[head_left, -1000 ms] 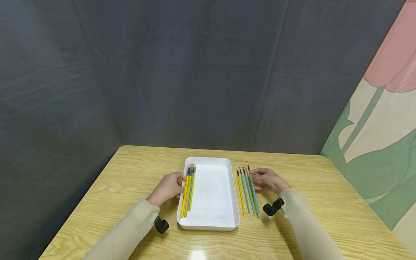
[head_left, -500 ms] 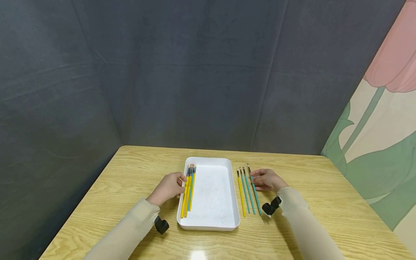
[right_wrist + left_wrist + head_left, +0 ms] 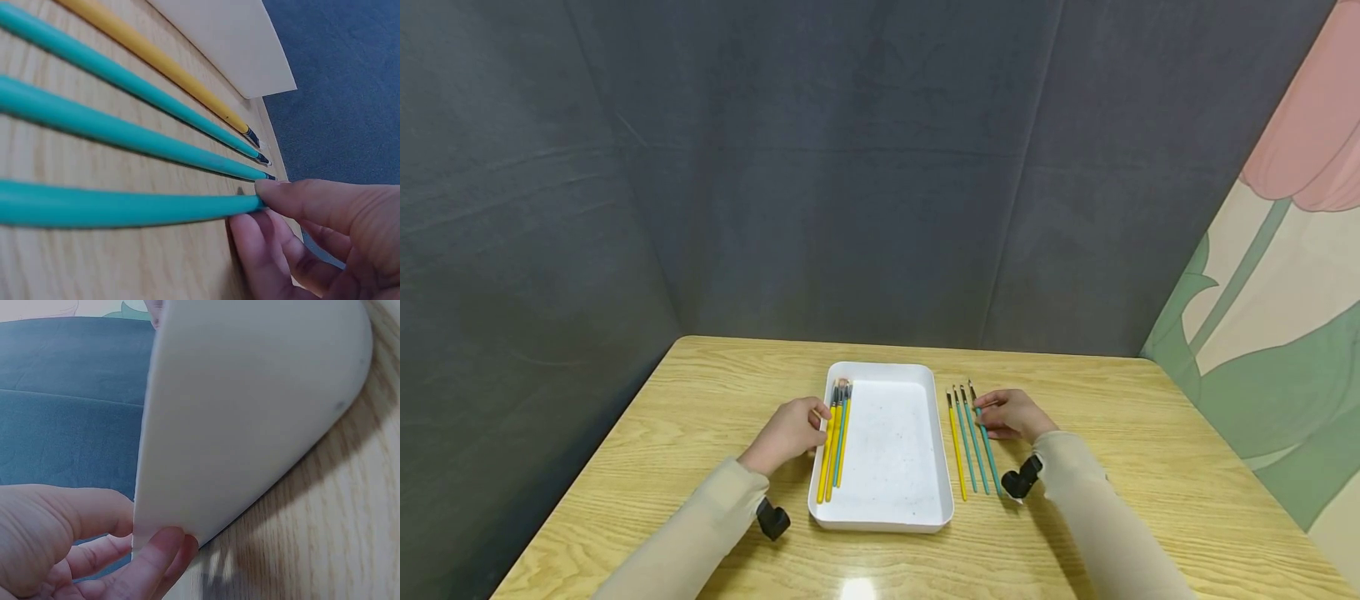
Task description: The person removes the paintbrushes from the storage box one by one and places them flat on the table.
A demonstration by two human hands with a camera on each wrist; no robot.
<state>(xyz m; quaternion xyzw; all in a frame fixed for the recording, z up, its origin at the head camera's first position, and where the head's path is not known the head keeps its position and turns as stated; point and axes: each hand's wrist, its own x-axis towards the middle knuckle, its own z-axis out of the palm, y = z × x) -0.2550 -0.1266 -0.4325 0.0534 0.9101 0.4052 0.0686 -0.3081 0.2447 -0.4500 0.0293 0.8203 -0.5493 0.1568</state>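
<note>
My left hand (image 3: 790, 432) grips the left wall of a white tray (image 3: 891, 450), with fingers on its outer side in the left wrist view (image 3: 231, 412). Inside, along that same wall, lie several yellow and teal paintbrushes (image 3: 831, 454). Right of the tray, my right hand (image 3: 1011, 415) pinches a teal paintbrush (image 3: 125, 208) between thumb and fingers, near the top of its handle. The bristles of that brush are hidden by the hand in the right wrist view. Beside it on the table lie two more teal paintbrushes (image 3: 125, 134) and a yellow paintbrush (image 3: 162, 62), roughly parallel, bristles pointing away.
Everything rests on a light wooden table (image 3: 730, 375). A dark grey curtain (image 3: 850, 183) hangs behind it and on the left. At the right stands a wall painted with a pink flower (image 3: 1300, 158) and green leaves.
The pinched teal paintbrush has shifted slightly toward me, and its bristle end has come down a little. My right hand has edged slightly left. The left hand and tray have stayed put.
</note>
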